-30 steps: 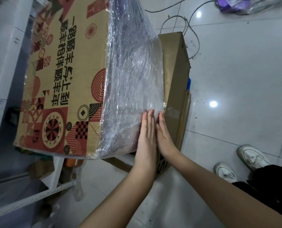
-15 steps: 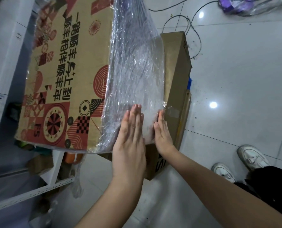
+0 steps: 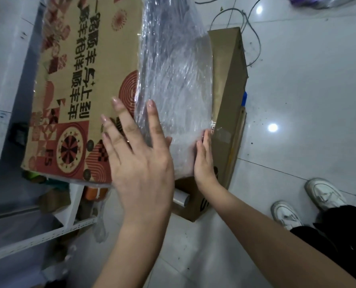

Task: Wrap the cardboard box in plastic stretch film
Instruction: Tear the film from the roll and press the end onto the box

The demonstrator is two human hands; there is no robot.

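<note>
The left hand (image 3: 139,163) has slid left off the film onto the box's near corner, fingers spread flat. The printed cardboard box (image 3: 85,84) lies ahead, long axis running away, stretch film (image 3: 173,80) covering its right face. The right hand (image 3: 204,163) presses flat there, above the tiled floor (image 3: 308,100).

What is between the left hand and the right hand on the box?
In the head view, only wrinkled stretch film over the box side lies between the left hand and right hand.
</note>
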